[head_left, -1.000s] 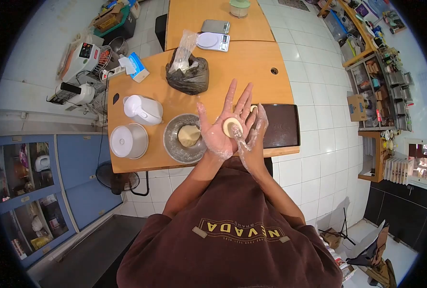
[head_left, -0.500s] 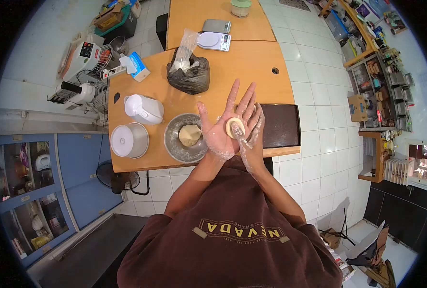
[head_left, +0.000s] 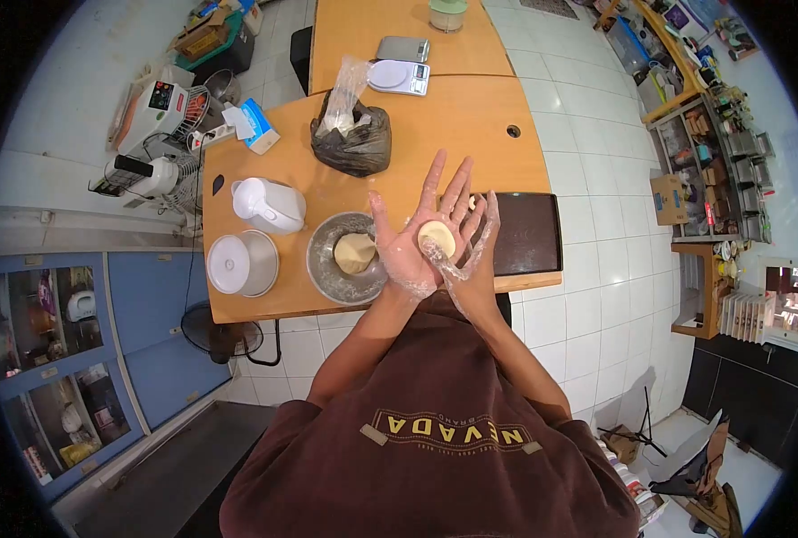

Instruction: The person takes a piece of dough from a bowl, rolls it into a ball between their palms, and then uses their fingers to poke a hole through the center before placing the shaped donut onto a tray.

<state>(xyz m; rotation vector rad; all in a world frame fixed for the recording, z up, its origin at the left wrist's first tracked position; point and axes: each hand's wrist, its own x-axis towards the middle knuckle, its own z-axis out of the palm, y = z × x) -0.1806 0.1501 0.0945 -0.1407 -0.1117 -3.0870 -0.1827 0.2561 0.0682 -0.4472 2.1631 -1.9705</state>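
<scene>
My left hand (head_left: pixel 407 244) is held palm up, open, with its floury fingers spread. A small flattened disc of pale dough (head_left: pixel 438 236) lies on that palm. My right hand (head_left: pixel 474 276) is beside it, dusted with flour, its thumb pressing on the near side of the disc and its visible fingers stretched out, apart from the thumb. Part of the right hand is hidden behind the left. To the left of my hands, a larger ball of dough (head_left: pixel 354 253) sits in a metal bowl (head_left: pixel 320 280) with flour on its inside.
A dark baking tray (head_left: pixel 526 235) is right of my hands, with a small pale piece at its left edge. A white jug (head_left: pixel 269 204) and lidded white container (head_left: pixel 242 262) stand left. Farther back are a black plastic bag (head_left: pixel 352 148) and a kitchen scale (head_left: pixel 399 77).
My right thumb has shifted toward the lower left of the dough disc, and the right fingers have moved away from the left fingers. More of the disc's face shows.
</scene>
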